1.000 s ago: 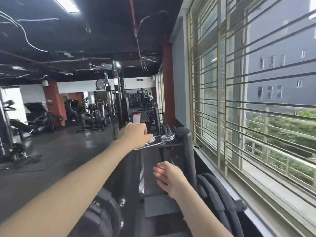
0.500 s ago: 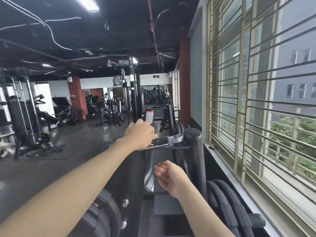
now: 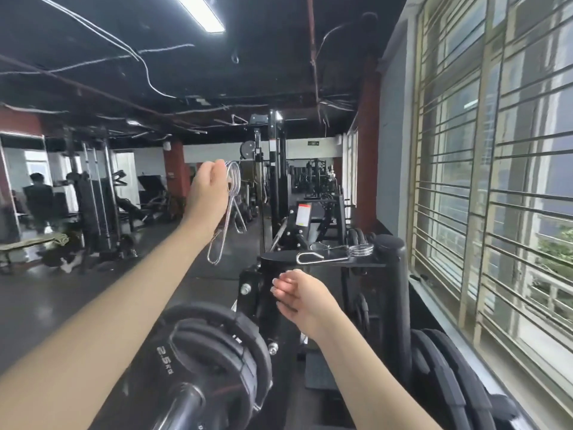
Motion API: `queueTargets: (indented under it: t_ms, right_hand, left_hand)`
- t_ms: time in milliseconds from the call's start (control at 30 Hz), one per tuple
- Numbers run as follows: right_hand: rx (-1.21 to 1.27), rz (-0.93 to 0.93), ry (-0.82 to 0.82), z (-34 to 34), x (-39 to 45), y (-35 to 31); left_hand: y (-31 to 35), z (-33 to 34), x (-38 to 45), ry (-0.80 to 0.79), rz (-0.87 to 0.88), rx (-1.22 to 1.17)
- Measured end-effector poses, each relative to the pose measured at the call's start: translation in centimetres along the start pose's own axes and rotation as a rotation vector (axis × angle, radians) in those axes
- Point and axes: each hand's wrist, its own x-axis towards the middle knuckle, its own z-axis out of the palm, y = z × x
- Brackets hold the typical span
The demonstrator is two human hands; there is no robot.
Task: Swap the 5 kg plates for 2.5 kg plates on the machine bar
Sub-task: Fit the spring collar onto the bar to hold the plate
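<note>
A black plate marked 2.5 kg (image 3: 214, 352) sits on the machine bar (image 3: 186, 405) at the bottom centre, its sleeve end pointing toward me. My left hand (image 3: 209, 193) is raised above and behind it, shut on a chrome spring collar (image 3: 231, 209) that hangs down from the fingers. My right hand (image 3: 299, 297) hovers lower, just right of the plate, fingers loosely curled with nothing in them. A second spring collar (image 3: 338, 254) lies on the black shelf (image 3: 366, 262) of the rack beyond my right hand.
The black rack post (image 3: 393, 293) stands right of the shelf, with larger black plates (image 3: 446, 377) leaning at its foot. Barred windows (image 3: 496, 181) line the right wall. Gym machines and a person (image 3: 38, 200) fill the far left.
My left hand lifted a spring collar off the rack shelf and raised it up and left. The view dropped, so the bar with the 2.5 kg plate now shows.
</note>
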Motion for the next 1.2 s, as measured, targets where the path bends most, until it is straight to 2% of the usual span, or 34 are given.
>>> queueTargets:
  t_ms: [133, 300, 467, 567, 733, 867, 967, 1133, 1200]
  right_hand:
    - [0.015, -0.009, -0.072, 6.0, -4.2, 1.7]
    - [0.144, 0.056, -0.175, 11.8, -11.1, 5.8]
    - [0.136, 0.148, -0.419, 13.0, -18.8, 11.3]
    - [0.101, 0.130, -0.465, 11.9, -22.8, 14.3]
    - [0.089, 0.059, -0.527, 10.2, -29.4, 17.3]
    - [-0.292, 0.032, -0.515, 10.2, -34.2, 17.4]
    - [-0.612, 0.086, -0.507, 10.7, -37.6, 17.3]
    - [-0.883, 0.057, -0.534, 11.3, -43.3, 19.0]
    - [-1.058, 0.032, -0.439, 11.5, -44.4, 19.8]
  left_hand:
    - [1.4, -6.2, -3.6, 0.041, -0.286, -0.603]
    - [1.6, -14.0, -9.6, -0.053, -0.470, -0.991]
    - [1.8, -20.9, -17.1, -0.077, -0.610, -1.075]
    - [1.6, -23.6, -21.1, -0.051, -0.741, -1.136]
    - [2.5, -26.0, -25.5, -0.113, -0.853, -1.201]
    - [3.7, -26.0, -28.4, -0.128, -0.897, -1.145]
    - [5.2, -25.5, -30.7, -0.184, -0.894, -1.146]
    - [7.9, -25.4, -34.6, -0.385, -0.747, -0.978]
    - [8.0, -25.9, -35.9, -0.445, -0.707, -0.906]
